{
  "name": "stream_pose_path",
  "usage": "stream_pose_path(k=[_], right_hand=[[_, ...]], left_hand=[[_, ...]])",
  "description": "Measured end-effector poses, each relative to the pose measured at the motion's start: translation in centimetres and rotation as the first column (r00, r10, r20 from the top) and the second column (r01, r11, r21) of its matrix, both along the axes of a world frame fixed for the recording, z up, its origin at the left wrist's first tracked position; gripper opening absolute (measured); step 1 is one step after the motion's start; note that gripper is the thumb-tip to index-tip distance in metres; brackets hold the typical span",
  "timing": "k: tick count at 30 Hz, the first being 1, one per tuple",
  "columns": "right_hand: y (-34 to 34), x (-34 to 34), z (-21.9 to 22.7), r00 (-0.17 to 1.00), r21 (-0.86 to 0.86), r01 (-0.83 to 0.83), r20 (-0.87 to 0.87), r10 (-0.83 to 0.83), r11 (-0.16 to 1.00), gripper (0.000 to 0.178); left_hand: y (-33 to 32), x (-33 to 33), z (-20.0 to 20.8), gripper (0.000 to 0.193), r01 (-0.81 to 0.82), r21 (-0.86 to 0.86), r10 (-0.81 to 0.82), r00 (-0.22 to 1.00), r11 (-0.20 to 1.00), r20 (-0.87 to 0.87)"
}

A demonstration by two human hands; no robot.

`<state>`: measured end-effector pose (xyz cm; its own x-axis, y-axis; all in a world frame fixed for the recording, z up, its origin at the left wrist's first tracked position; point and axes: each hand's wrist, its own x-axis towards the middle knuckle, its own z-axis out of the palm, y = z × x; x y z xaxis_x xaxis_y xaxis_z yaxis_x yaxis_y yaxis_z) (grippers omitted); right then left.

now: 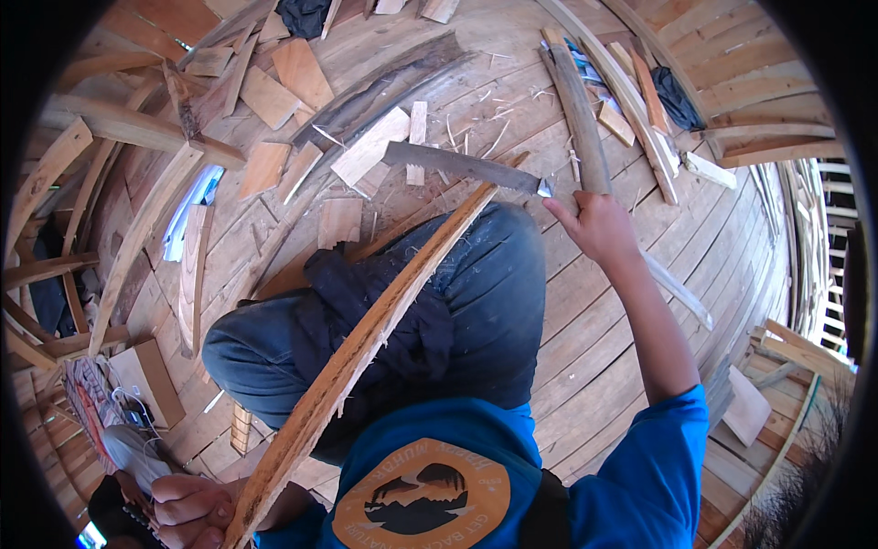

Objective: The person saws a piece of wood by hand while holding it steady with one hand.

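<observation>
Wood strip, within left fingers

Daylight glares between the right-hand slats; fisheye distortion curves the planks toward a black rim.

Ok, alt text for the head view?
The right hand holds a long-bladed tool close to the far end of a wooden strip slanting over bent legs; the left hand is at the strip's near end. Wood offcuts litter the plank floor.
</observation>
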<state>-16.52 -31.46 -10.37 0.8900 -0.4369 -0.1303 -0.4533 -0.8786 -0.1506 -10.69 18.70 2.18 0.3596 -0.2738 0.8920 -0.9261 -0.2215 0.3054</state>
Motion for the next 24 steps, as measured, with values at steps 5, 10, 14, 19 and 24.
stream_pose_path(k=[5, 10, 14, 19, 24], right_hand=[[3.7, -0.2, 2.0, 0.997, 0.534, 0.035, -0.072, 0.004, 0.845, 0.073], [-1.4, -0.8, -1.1, 0.977, 0.271, 0.143, -0.191, -0.093, 0.952, 0.076], [2.4, 0.2, 0.5, 0.991, 0.372, 0.023, -0.133, 0.029, 0.928, 0.08], [0.5, 1.8, -0.3, 0.973, 0.339, 0.136, -0.221, -0.061, 0.931, 0.081], [2.2, 1.1, -0.2, 0.991, 0.396, -0.008, -0.117, 0.059, 0.918, 0.082]], left_hand=[[0.0, -0.1, -0.1, 0.043, -0.045, -0.018, 0.045, 0.999, 0.999, 0.002], [1.8, 0.0, -0.3, 0.041, -0.031, 0.013, 0.031, 0.999, 0.999, -0.024], [0.6, -0.5, -0.3, 0.039, -0.051, -0.054, 0.048, 0.998, 0.997, -0.041], [0.0, -0.8, 0.6, 0.04, -0.134, 0.087, 0.137, 0.99, 0.987, -0.031], [1.0, -0.9, -0.1, 0.04, -0.082, -0.059, 0.075, 0.991, 0.995, -0.113]])
